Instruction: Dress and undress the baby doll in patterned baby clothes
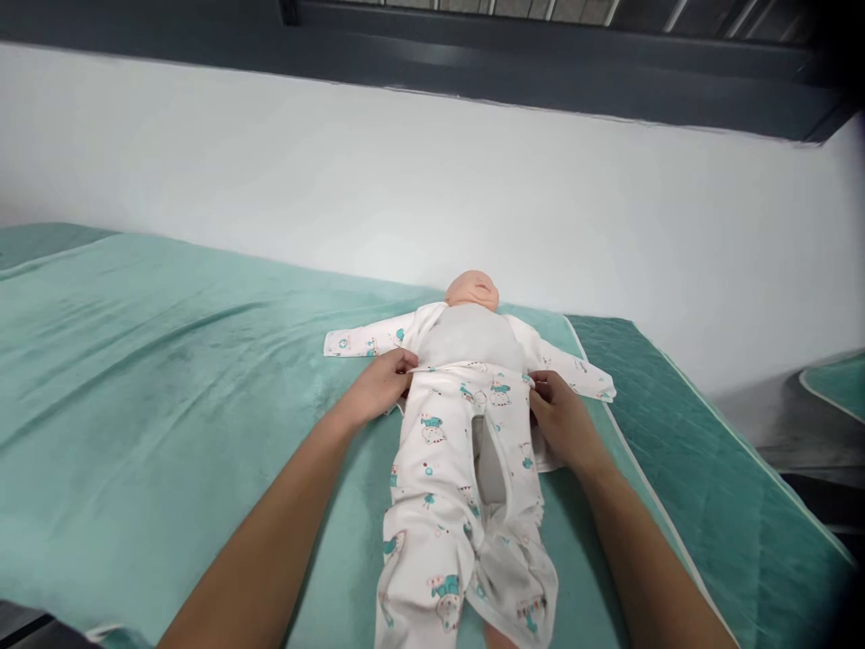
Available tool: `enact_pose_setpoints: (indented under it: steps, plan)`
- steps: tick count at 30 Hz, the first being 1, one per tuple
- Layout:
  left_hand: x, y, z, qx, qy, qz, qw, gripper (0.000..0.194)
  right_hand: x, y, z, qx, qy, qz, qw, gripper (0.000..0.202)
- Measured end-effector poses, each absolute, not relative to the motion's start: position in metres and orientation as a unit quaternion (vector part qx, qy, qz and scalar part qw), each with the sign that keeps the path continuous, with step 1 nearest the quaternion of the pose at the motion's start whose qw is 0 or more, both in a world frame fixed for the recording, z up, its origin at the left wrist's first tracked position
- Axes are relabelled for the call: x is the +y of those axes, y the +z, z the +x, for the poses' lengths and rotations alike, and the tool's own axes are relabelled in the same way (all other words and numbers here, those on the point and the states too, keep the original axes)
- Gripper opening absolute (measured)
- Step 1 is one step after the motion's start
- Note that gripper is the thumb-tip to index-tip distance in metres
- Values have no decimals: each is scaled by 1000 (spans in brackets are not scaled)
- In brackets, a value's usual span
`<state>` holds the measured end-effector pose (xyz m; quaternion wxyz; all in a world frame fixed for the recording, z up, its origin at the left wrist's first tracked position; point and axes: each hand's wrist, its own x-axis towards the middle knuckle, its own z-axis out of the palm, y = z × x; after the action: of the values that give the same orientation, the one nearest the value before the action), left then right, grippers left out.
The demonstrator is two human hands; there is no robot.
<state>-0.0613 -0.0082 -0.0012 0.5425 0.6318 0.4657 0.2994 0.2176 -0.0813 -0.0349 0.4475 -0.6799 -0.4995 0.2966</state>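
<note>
On its back on the bed lies a baby doll, its head toward the wall. It has white printed pants with an open crotch slit on its legs. A matching printed top is spread open, sleeves out to both sides, over a plain pale torso. My left hand pinches the pants' waistband at the doll's left-hand side in view. At the opposite end of the waistband, my right hand has its fingers closed on the edge. One bare foot or leg shows partly at the bottom edge.
A light green sheet covers the bed, slightly wrinkled. Along the right runs a darker green quilted mattress. Behind the doll's head rises a white wall, with a dark frame above it.
</note>
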Motion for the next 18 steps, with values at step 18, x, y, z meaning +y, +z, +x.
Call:
enact_pose_setpoints:
  steps: [18]
  plan:
    - [-16, 3, -54, 375, 362, 482, 704, 28, -84, -15, 203, -406, 492, -487, 597, 35]
